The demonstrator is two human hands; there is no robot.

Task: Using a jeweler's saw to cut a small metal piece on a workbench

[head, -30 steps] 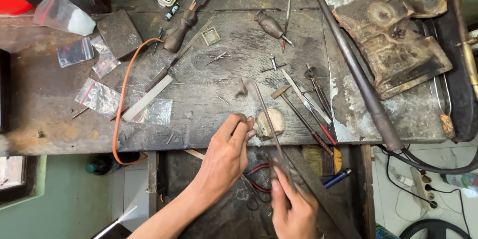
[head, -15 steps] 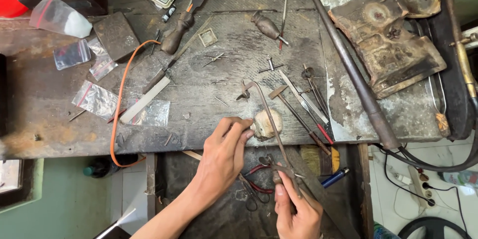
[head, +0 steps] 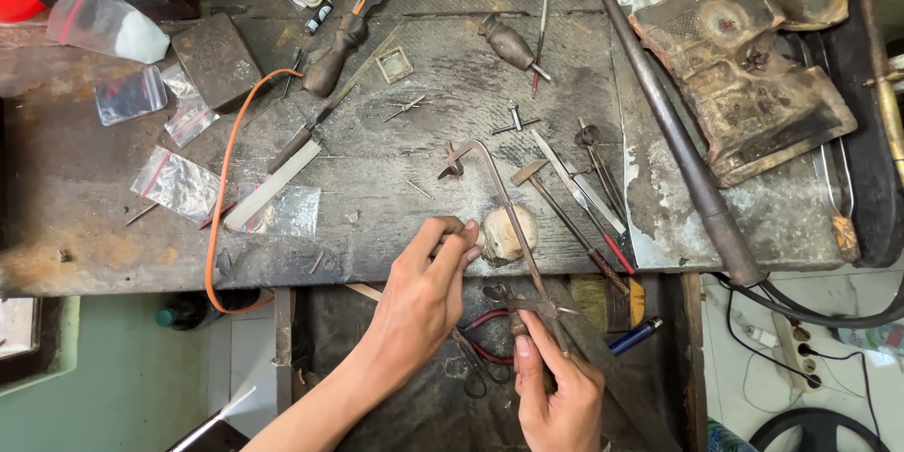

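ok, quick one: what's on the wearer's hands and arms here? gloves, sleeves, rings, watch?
Nothing worn that shows. The left hand is bare, and its forearm is bare down to the frame's lower edge: no sleeve, glove or watch. The right hand is bare too, with no glove or ring in view; its wrist is cut off by the frame edge. Nails are short and unpainted.

Left hand [head: 424, 297] stretched forward to the near edge of the tabletop [head: 395, 179], fingertips pinched together, forearm angled in from lower left. Right hand [head: 556, 386] below that edge, grip curled closed, thumb pointing toward the tabletop.
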